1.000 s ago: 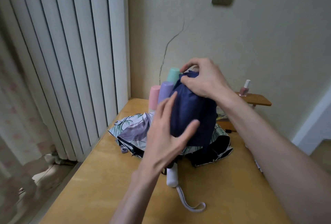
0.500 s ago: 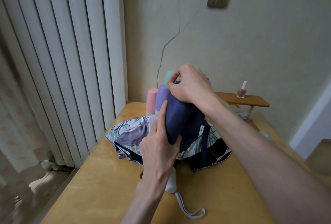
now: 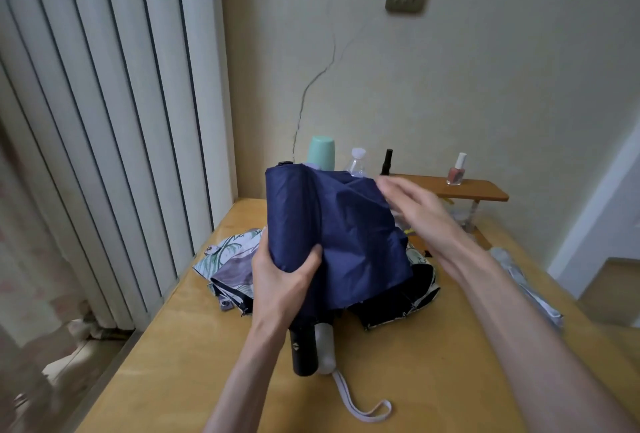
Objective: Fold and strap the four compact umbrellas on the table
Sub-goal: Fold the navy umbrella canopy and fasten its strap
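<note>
A navy compact umbrella [image 3: 346,235] with a black handle [image 3: 304,351] is held upright above the wooden table [image 3: 173,346]. My left hand [image 3: 280,280] grips its lower canopy, thumb on the front. My right hand [image 3: 415,207] is blurred beside the loose navy fabric at the upper right, fingers stretched out. Under them lies an unfolded floral umbrella [image 3: 232,259] with a white handle [image 3: 325,349] and a pale wrist strap [image 3: 363,408]. A grey folded umbrella [image 3: 526,287] lies at the table's right edge.
A mint cup [image 3: 322,152], a clear bottle [image 3: 356,162] and a black bottle [image 3: 387,161] stand at the back. A nail polish bottle [image 3: 456,169] sits on a small wooden shelf [image 3: 478,190]. White vertical blinds [image 3: 104,121] line the left side.
The navy umbrella has been raised and turned upright, its black handle now showing. My right hand left the top of the canopy and moved to its right side. My left hand slid lower.
</note>
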Motion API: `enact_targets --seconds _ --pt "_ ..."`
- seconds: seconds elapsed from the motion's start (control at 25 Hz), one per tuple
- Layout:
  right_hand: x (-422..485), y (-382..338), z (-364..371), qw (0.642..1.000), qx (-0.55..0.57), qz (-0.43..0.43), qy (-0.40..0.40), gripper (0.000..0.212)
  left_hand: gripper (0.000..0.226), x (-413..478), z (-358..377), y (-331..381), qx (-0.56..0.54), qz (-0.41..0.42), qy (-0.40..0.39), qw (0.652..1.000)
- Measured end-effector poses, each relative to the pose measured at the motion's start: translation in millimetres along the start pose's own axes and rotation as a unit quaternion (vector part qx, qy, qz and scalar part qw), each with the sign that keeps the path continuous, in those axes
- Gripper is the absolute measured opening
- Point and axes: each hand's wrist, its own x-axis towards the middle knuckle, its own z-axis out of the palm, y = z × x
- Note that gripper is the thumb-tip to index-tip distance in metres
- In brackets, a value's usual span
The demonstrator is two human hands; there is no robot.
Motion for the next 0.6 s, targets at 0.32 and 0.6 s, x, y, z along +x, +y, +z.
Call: enact_targets --seconds 0.32,0.6 --pt "-3 19 -4 0.992 0.035 -0.113 -0.037 0.032 0.043 1 -15 1 0.028 -0.003 -0.042 0.999" --pt "4 24 -14 0.99 -0.022 -0.133 0.028 0.004 0.051 3 -35 2 0.046 -0.04 -0.081 0.995"
